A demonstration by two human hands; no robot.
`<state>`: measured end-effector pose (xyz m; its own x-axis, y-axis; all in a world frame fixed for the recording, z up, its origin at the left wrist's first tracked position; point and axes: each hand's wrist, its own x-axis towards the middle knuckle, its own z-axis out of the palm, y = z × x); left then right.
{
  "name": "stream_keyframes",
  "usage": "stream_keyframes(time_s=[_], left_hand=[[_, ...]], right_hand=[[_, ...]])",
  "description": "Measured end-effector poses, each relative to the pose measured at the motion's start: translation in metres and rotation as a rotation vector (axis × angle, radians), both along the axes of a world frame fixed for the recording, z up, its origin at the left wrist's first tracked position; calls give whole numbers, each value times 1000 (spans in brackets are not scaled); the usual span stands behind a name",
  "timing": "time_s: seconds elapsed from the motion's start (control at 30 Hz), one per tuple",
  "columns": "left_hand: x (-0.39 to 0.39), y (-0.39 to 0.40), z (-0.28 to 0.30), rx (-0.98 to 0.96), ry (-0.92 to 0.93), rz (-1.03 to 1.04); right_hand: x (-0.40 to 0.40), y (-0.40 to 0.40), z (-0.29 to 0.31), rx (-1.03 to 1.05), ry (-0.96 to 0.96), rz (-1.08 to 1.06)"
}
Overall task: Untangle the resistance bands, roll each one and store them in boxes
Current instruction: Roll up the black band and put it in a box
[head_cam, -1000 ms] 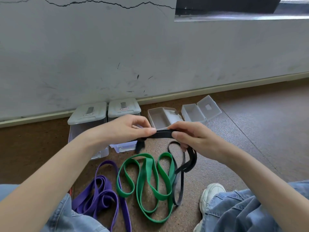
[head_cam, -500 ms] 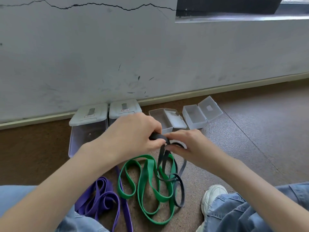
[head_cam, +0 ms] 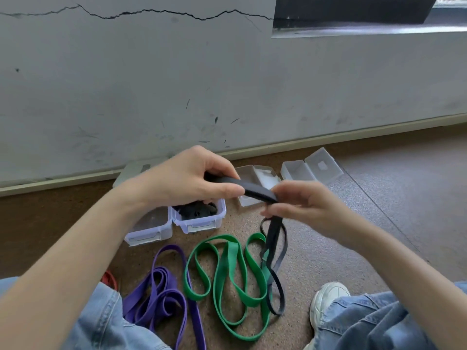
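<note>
A: Brown speckled floor (head_cam: 379,210), cracked grey wall (head_cam: 151,84) behind it, you're seated facing it. Where's the black band?

B: One end of the black band (head_cam: 249,189) is up between your hands. Your left hand (head_cam: 187,180) has thumb and fingers curled round the start of the roll. Your right hand (head_cam: 300,203) pinches the strap just beside it, fingers bent round it. The rest hangs down and trails on the floor, lying against the green band (head_cam: 227,271).

A: Crossing the green one?

B: Looks like it near the lower loops. Can't tell if it's threaded through or only lying over it. Judgement: lift the tail clear before you wind further, or you'll drag green along.

A: Rolling tips?

B: 3 things. Keep the strap flat through your right fingers so no twist goes into the coil. Keep light tension, rubber springs open if you slacken. Turn the coil with your left hand, feed with your right.

A: Which box?

B: 2 small open boxes (head_cam: 293,170) sit by the wall, lids flipped back, both look unfilled. 2 larger clear tubs (head_cam: 199,221) are under your left hand; the right one holds something dark, can't tell what. I'd pick a small one, just behind your hands.

A: Remaining?

B: Green band is loose loops, purple band (head_cam: 161,294) is bunched by your left knee, a bit of red band (head_cam: 110,279) shows at the knee. None rolled yet.
</note>
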<state>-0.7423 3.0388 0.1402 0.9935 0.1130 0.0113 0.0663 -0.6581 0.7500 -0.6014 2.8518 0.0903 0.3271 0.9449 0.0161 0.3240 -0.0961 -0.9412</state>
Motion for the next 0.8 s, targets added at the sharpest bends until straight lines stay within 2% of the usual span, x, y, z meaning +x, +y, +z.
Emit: stream_keyframes(time_s=[0.13, 0.27, 0.33, 0.43, 0.53, 0.67, 0.8], left_hand=[[4, -10, -22, 141, 208, -50], [15, -34, -31, 169, 85, -17], [15, -34, -23, 197, 37, -31], [10, -26, -3, 67, -67, -74], [5, -19, 11, -51, -148, -71], [2, -10, 12, -300, -189, 9], [-2, -4, 8, -347, -106, 30]], right_hand=[[2, -1, 10, 30, -162, -47], [-2, 5, 2, -24, -478, -34], [1, 5, 2, -31, -540, -32], [5, 3, 2, -34, -458, 17], [9, 4, 1, -41, -250, 55], [6, 6, -11, -129, -239, 102], [10, 4, -13, -106, -230, -12]])
